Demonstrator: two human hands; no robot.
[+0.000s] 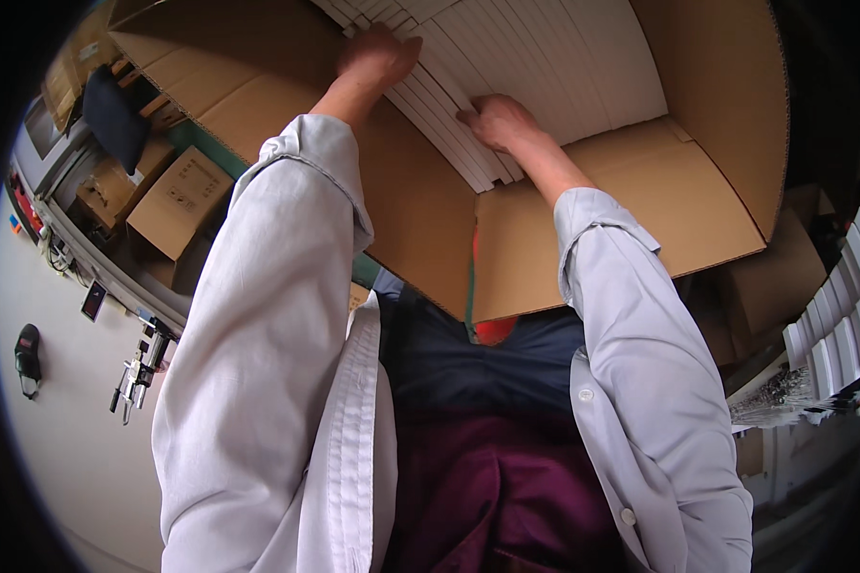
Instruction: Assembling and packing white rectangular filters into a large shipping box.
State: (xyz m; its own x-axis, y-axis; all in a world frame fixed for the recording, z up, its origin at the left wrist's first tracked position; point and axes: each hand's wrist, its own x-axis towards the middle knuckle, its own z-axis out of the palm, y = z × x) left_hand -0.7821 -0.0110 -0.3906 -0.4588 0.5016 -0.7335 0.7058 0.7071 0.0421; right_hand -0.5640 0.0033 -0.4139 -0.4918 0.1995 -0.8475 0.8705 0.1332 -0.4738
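Observation:
A large open cardboard box (698, 181) stands in front of me with its flaps folded outward. Inside it, thin white flat boxes (535, 57) are packed on edge, side by side in tight rows. Toward the far left of the row, my left hand (377, 59) is closed on the top edge of a white flat box, its fingertips partly hidden. Nearer and to the right, my right hand (503, 124) has its fingers bent down on an edge of the same row, close to a narrow gap. Both hands seem to grip one piece, though its lower part is out of sight.
Smaller cardboard boxes (183, 201) stand on the left beside a dark cushion-like object (115, 119). A black shoe (29, 358) and a metal tool-like fixture (143, 368) are farther left. White stacked pieces (836, 325) lie at the right.

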